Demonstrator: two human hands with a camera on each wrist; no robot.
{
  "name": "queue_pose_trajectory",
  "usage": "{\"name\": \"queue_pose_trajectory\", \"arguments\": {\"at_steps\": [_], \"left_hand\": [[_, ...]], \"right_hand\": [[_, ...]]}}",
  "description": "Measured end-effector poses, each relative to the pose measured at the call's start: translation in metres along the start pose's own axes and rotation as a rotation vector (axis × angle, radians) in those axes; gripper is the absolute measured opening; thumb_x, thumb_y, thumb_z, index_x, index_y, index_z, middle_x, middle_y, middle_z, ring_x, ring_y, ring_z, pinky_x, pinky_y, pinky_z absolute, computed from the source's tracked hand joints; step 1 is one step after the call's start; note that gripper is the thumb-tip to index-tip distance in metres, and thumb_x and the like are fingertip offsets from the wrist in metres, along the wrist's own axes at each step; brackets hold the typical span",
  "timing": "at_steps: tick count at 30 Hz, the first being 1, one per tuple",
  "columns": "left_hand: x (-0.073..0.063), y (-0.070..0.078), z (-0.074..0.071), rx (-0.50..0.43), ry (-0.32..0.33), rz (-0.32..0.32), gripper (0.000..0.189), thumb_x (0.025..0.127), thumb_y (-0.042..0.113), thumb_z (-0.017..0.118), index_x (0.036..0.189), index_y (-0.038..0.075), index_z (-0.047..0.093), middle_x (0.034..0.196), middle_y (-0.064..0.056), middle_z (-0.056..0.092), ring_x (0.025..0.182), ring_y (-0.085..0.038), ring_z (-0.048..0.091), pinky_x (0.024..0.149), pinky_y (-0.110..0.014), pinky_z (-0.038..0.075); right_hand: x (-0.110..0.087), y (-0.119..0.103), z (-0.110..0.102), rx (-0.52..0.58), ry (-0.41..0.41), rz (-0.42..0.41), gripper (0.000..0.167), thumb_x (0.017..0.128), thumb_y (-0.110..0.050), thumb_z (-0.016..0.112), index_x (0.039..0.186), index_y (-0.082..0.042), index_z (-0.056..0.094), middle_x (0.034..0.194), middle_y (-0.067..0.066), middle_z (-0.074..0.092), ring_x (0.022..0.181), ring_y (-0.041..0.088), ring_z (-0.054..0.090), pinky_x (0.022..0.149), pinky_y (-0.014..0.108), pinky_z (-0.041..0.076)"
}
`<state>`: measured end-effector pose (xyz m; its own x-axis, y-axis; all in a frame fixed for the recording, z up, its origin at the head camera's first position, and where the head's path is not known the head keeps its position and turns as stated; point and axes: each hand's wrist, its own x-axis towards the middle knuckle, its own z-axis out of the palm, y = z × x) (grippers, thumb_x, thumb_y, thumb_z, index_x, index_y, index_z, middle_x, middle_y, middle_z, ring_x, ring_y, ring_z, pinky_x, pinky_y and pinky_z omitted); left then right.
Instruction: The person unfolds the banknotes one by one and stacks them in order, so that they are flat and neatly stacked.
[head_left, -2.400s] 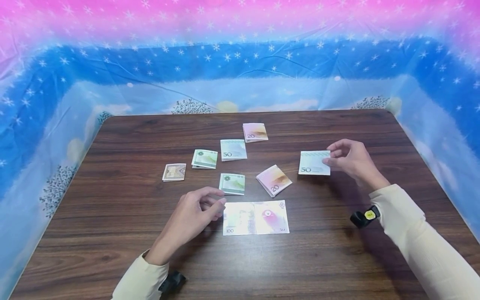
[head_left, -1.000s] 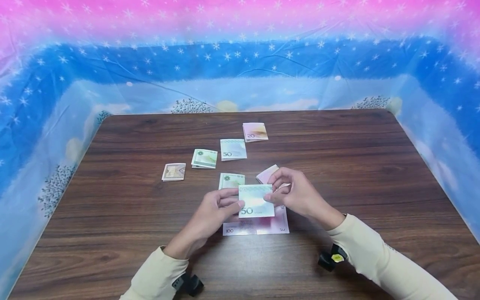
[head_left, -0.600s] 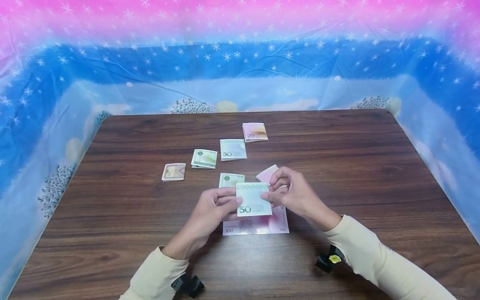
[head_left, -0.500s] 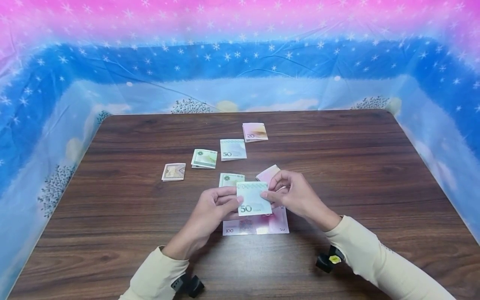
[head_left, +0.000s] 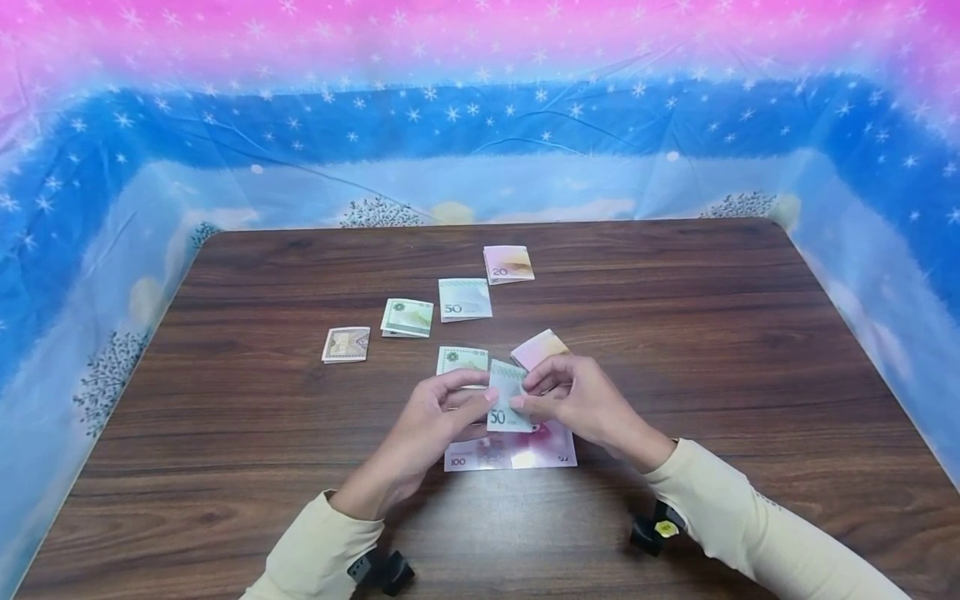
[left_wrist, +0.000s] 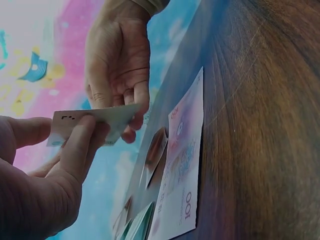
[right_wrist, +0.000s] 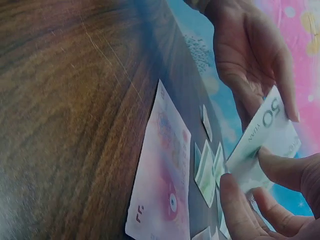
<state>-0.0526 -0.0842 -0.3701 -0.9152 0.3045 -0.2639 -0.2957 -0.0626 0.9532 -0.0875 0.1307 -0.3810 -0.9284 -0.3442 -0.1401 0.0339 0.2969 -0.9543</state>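
A folded green 50-yuan banknote (head_left: 504, 393) is held up over the table between both hands, turned at an angle to the head view. My left hand (head_left: 420, 433) pinches its left side between thumb and fingers. On its other side, the thumb and fingertips of my right hand (head_left: 596, 408) pinch it. In the right wrist view, the "50 YUAN" print on the note (right_wrist: 265, 125) is legible. Beneath lies an unfolded pink 100 banknote (head_left: 468, 455), partly covered. Just behind the hands are a folded green banknote (head_left: 461, 358) and a folded pink-yellow banknote (head_left: 538, 348), both partly hidden.
Farther back, a slanting row of folded banknotes crosses the brown wooden table (head_left: 247, 417): a brownish one (head_left: 347, 344), a green one (head_left: 407, 318), a 50 (head_left: 464, 300) and a 20 (head_left: 508, 263). A patterned cloth (head_left: 487, 125) hangs behind the table.
My right hand has brought the 50 banknote from the right to the middle, where my left hand has taken hold too. In the last half second the note has turned and looks narrower.
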Motion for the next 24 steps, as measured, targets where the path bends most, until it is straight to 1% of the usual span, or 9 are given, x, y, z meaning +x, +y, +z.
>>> {"name": "queue_pose_trajectory", "arguments": {"at_steps": [3,7,13,17,19,24], "left_hand": [[0.000,0.000,0.001,-0.002,-0.012,-0.002,0.043,0.099,0.014,0.065,0.136,-0.005,0.053,0.122,-0.025,0.068,0.104,-0.033,0.071,0.095,-0.047,0.056],[0.000,0.000,0.002,-0.004,-0.002,0.006,0.045,0.098,0.014,0.067,0.135,-0.006,0.053,0.120,-0.026,0.068,0.103,-0.034,0.072,0.094,-0.047,0.056],[0.002,0.000,0.004,0.003,0.029,0.015,0.043,0.095,0.013,0.071,0.132,-0.005,0.058,0.120,-0.026,0.069,0.101,-0.029,0.072,0.092,-0.042,0.059],[0.003,0.000,0.004,0.007,0.039,0.012,0.042,0.093,0.014,0.073,0.129,-0.003,0.062,0.119,-0.024,0.069,0.101,-0.028,0.072,0.091,-0.039,0.059],[0.003,0.001,0.004,0.006,0.043,0.011,0.041,0.091,0.014,0.075,0.127,-0.002,0.063,0.118,-0.022,0.070,0.102,-0.028,0.072,0.091,-0.039,0.059],[0.005,0.001,0.003,0.006,0.053,0.004,0.038,0.089,0.015,0.078,0.121,-0.001,0.067,0.116,-0.017,0.073,0.103,-0.027,0.072,0.090,-0.038,0.059]], "right_hand": [[-0.001,-0.001,0.001,-0.012,-0.014,-0.017,0.026,0.082,-0.007,0.084,0.099,0.006,0.069,0.090,0.012,0.071,0.074,0.021,0.071,0.069,0.028,0.061],[-0.003,-0.003,0.002,-0.033,-0.018,-0.018,0.031,0.082,-0.010,0.085,0.103,0.006,0.070,0.093,0.013,0.072,0.075,0.019,0.071,0.071,0.029,0.061],[-0.006,-0.006,0.004,0.032,-0.071,-0.014,0.039,0.084,-0.009,0.083,0.115,0.011,0.068,0.107,0.021,0.072,0.084,0.026,0.075,0.077,0.039,0.063],[-0.008,-0.008,0.005,0.068,-0.107,-0.029,0.043,0.085,-0.007,0.082,0.119,0.013,0.066,0.109,0.023,0.072,0.086,0.030,0.075,0.077,0.041,0.063],[-0.009,-0.010,0.005,0.067,-0.111,-0.029,0.045,0.085,-0.008,0.082,0.120,0.013,0.066,0.109,0.023,0.072,0.087,0.030,0.075,0.077,0.039,0.063],[-0.013,-0.015,0.007,0.043,-0.103,-0.027,0.049,0.084,-0.015,0.085,0.123,0.009,0.067,0.118,0.021,0.071,0.093,0.025,0.075,0.079,0.031,0.062]]}}
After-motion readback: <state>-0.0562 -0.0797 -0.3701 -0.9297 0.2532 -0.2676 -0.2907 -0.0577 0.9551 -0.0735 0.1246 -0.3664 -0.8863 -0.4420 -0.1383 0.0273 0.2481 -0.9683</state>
